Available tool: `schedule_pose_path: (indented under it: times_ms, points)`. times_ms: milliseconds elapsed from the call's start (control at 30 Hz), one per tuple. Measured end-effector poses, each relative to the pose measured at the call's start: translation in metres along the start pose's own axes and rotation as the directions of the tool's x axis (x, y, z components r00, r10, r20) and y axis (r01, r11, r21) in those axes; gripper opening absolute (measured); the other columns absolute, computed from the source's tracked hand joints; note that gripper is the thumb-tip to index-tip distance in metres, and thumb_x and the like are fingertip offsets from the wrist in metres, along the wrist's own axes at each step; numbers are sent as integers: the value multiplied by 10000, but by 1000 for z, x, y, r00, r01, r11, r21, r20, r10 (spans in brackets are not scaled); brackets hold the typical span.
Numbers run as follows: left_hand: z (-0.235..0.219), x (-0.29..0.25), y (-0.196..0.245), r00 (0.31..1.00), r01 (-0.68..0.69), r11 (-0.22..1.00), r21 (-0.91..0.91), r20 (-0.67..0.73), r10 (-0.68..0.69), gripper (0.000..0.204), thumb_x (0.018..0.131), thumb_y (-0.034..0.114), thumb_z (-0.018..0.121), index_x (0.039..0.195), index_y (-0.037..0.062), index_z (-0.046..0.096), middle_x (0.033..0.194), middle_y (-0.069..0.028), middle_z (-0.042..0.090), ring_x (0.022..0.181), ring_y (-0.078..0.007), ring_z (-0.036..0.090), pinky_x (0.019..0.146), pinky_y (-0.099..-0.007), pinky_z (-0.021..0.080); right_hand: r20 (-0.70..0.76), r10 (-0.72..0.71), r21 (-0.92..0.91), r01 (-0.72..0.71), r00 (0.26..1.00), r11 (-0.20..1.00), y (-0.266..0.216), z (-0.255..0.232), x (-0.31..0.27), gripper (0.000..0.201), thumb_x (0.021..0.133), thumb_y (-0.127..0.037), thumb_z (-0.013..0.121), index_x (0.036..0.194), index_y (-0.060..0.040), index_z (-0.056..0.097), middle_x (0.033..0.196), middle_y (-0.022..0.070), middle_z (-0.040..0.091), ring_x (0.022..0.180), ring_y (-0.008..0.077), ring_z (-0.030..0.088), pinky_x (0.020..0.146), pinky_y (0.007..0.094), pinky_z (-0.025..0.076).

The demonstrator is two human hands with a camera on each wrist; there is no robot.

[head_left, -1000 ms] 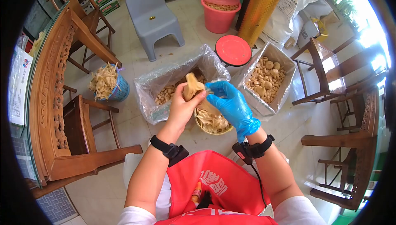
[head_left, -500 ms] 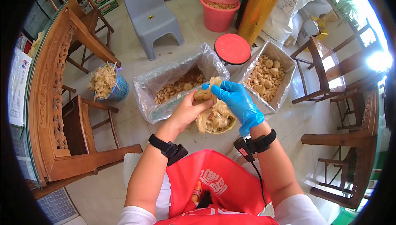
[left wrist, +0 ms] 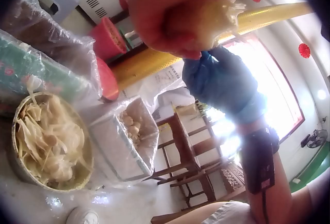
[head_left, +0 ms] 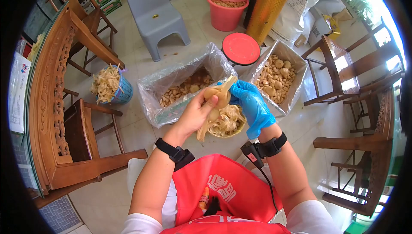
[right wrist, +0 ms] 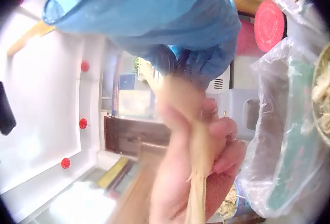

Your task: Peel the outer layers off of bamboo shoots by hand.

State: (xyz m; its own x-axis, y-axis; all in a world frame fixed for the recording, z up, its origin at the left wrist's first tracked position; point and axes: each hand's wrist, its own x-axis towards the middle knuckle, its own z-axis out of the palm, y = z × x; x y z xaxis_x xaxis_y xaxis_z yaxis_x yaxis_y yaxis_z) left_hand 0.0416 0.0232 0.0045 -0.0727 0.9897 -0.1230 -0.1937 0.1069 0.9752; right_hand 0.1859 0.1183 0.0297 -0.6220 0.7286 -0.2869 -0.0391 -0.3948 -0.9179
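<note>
Comparing with half a second back, I see my left hand [head_left: 195, 113] gripping the bamboo shoot [head_left: 216, 98] above the basket [head_left: 238, 130] while the gloved right hand [head_left: 249, 101] pinches its tip, a husk strip, seemingly peeled, now dangling lower.

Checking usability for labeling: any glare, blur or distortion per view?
Head view: strong fisheye with black corners, window glare top right; left hand and gloved right hand sharp. Left wrist view: blown-out window behind the glove, husk basket soft. Right wrist view: close hands blurred, overexposed wall on the left.
</note>
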Motion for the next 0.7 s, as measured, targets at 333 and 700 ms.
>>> schedule_pose_path:
  times_ms: [333,700]
  points:
    - [1,-2,3,999,36,999,-33,13,-35,485,923,420,490,1248,60,483,1049,-18,569,948,-99,520,830,-258,440,-26,14,17,-14,1000,1000,8,-6,2,268,922,-247,520,1008,-13,620,897,40,634,799,139,593,753,281,479]
    - [-3,-2,2,996,48,996,-72,75,-42,514,907,440,497,1257,64,459,977,-27,576,810,-102,560,729,-261,478,75,225,335,-237,972,912,9,-6,-3,297,938,-244,476,1117,-29,575,1015,59,639,864,151,614,798,288,481]
